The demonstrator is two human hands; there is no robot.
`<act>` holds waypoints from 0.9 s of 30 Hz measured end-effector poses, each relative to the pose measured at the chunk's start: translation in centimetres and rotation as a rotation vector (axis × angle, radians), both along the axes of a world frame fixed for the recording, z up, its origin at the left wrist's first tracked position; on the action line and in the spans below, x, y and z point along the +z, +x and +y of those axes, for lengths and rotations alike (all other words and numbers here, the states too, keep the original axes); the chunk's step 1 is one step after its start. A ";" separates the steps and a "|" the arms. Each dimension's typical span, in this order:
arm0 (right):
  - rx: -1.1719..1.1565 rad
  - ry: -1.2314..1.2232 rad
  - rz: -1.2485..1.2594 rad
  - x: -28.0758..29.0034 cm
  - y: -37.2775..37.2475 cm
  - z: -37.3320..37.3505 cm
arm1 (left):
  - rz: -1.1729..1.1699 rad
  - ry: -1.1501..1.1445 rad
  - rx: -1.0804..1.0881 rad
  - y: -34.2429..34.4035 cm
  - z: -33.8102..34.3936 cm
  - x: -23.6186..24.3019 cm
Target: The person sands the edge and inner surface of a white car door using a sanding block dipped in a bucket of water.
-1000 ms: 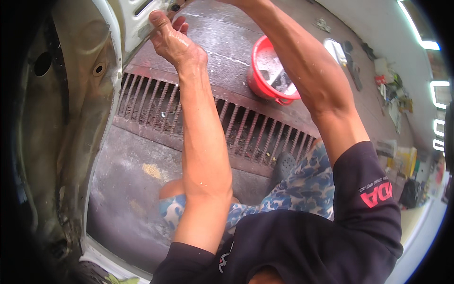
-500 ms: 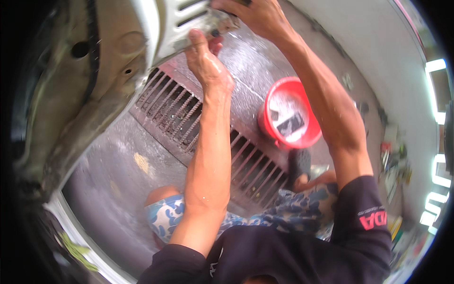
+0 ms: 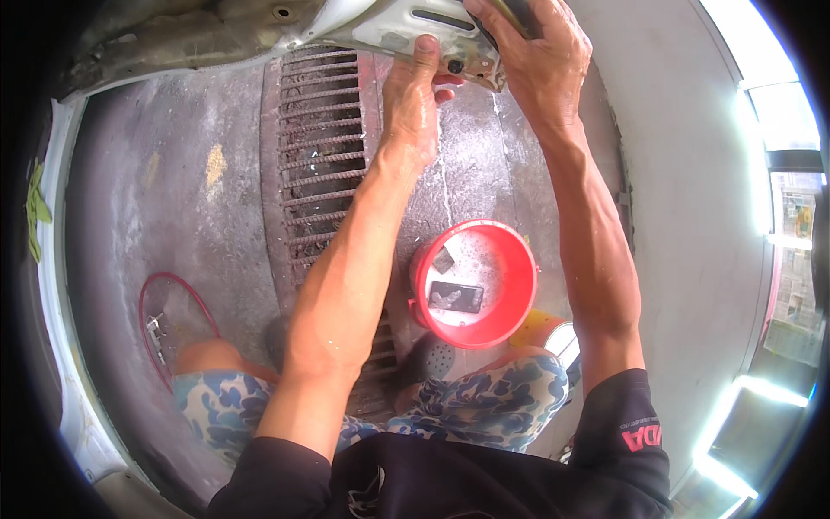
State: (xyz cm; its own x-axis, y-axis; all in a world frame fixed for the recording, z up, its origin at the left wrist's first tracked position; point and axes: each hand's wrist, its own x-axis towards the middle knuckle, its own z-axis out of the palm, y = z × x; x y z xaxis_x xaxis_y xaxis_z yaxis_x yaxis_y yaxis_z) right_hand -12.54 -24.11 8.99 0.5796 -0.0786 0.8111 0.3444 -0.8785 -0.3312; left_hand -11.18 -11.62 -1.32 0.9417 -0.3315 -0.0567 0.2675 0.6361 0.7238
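Head camera view: pink-red lettering and a fine pale line of print, too small to read, mark the black right sleeve point(image 3: 631, 411); a white graphic on the shirt front point(image 3: 367, 493) is creased past reading. The white metal panel point(image 3: 380, 36) reaches in across the top, slotted, with a black round plug point(image 3: 455, 67) near its scuffed end. The left hand point(image 3: 413, 108) has its thumb at the panel's lower edge and its fingers partly behind; whether they grip cannot be told. The right hand point(image 3: 546, 65) is clamped on a dark block with a yellowish edge point(image 3: 521, 16), cut off by the frame, beside the panel's end.

Between the forearms, the red bucket point(image 3: 521, 298) holds cloudy liquid, a dark rectangular block point(image 3: 456, 297) and a smaller grey piece point(image 3: 443, 259). It stands right of the barred drain grate point(image 3: 322, 164). Concrete floor point(image 3: 186, 190) stretches left from the grate to a white sill point(image 3: 73, 381); on the right, a pale wall point(image 3: 692, 190) bounds the room beyond the right forearm.
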 end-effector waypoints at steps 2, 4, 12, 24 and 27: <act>-0.060 -0.033 0.026 -1.7 -1.6 -1.7 | -0.058 0.009 0.001 -0.1 -0.1 -0.2; -0.083 -0.034 0.059 -3.5 -4.4 -3.1 | -0.056 -0.003 0.045 -1.4 -1.5 -0.7; -0.131 -0.142 0.152 -2.4 -4.3 -4.2 | -0.053 -0.113 0.104 -0.6 -3.4 -0.6; -0.216 -0.108 0.118 -3.5 -4.1 -1.5 | -0.052 -0.219 0.068 -2.4 -1.7 -1.4; -0.175 -0.204 0.048 -3.6 -4.2 -4.6 | -0.033 -0.254 0.062 -2.2 -3.2 -0.3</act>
State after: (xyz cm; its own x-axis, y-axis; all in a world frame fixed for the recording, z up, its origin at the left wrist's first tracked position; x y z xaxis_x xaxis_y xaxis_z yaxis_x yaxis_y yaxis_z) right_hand -16.77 -28.75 5.34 0.6094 -0.0189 0.7927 0.1696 -0.9735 -0.1536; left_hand -13.36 -14.86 -1.65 0.9605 -0.2733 0.0521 0.2016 0.8129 0.5464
